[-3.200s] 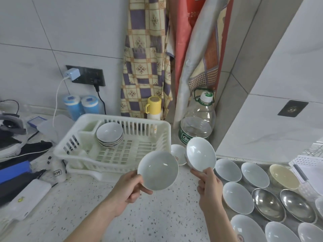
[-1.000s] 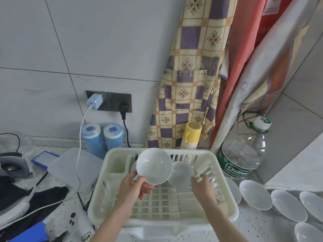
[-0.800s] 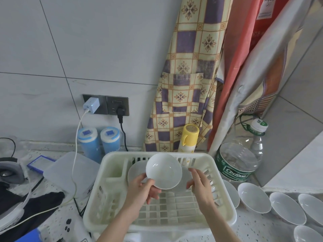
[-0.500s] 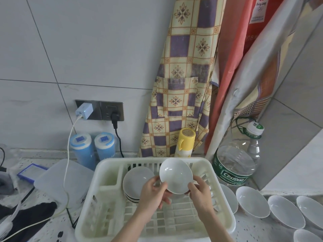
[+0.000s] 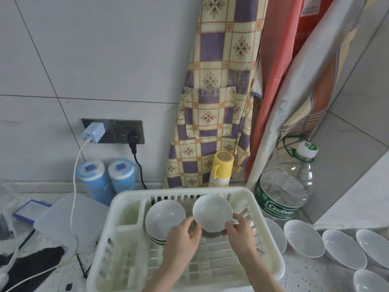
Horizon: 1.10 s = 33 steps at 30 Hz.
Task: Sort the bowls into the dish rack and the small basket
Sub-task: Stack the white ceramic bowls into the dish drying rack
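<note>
The left hand (image 5: 182,239) and right hand (image 5: 240,233) cover the lower rim of the white bowl (image 5: 212,212), so the grip underneath can't be made out. The stack of bowls (image 5: 165,218) shows only its top one fully; the rest are thin edges, too hidden to count. The dish rack (image 5: 134,245) runs off the bottom edge. At right, the bowls on the counter (image 5: 304,238) are cut by the frame. The water jug (image 5: 283,197) label's small print is unreadable.
</note>
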Each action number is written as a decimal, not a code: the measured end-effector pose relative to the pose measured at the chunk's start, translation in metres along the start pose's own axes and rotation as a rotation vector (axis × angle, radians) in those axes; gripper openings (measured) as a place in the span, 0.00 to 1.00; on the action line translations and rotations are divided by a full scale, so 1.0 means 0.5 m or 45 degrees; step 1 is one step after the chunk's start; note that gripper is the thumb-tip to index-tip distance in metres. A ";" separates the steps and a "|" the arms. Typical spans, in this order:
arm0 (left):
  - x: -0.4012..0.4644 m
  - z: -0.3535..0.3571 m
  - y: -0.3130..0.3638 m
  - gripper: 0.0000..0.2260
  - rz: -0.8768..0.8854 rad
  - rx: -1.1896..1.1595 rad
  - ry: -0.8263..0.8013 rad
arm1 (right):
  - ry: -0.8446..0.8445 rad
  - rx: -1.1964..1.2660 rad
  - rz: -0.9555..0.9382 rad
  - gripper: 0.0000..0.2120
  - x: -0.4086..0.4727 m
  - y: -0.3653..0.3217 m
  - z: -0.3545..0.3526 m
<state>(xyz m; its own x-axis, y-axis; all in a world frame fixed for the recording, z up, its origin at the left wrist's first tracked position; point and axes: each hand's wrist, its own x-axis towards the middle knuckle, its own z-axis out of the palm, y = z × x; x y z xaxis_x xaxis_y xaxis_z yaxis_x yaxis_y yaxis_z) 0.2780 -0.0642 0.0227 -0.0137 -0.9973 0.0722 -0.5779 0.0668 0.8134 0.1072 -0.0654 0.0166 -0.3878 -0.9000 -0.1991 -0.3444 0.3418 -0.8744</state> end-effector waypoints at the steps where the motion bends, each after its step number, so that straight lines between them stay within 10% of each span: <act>1: -0.004 0.002 0.002 0.15 0.029 0.072 -0.009 | -0.010 -0.015 0.012 0.17 0.000 0.000 -0.001; 22: -0.003 0.023 -0.013 0.13 -0.086 0.178 -0.138 | -0.133 0.024 0.256 0.20 0.008 0.008 0.004; 33: 0.006 0.006 0.008 0.07 -0.504 -0.369 -0.345 | -0.169 0.000 0.275 0.20 0.007 0.006 0.001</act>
<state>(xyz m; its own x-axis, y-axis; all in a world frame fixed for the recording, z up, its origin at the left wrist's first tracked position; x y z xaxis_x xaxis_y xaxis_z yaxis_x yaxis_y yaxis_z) 0.2732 -0.0669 0.0246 -0.0727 -0.9176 -0.3907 -0.3344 -0.3467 0.8764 0.1054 -0.0675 0.0130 -0.3367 -0.8339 -0.4374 -0.2659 0.5298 -0.8053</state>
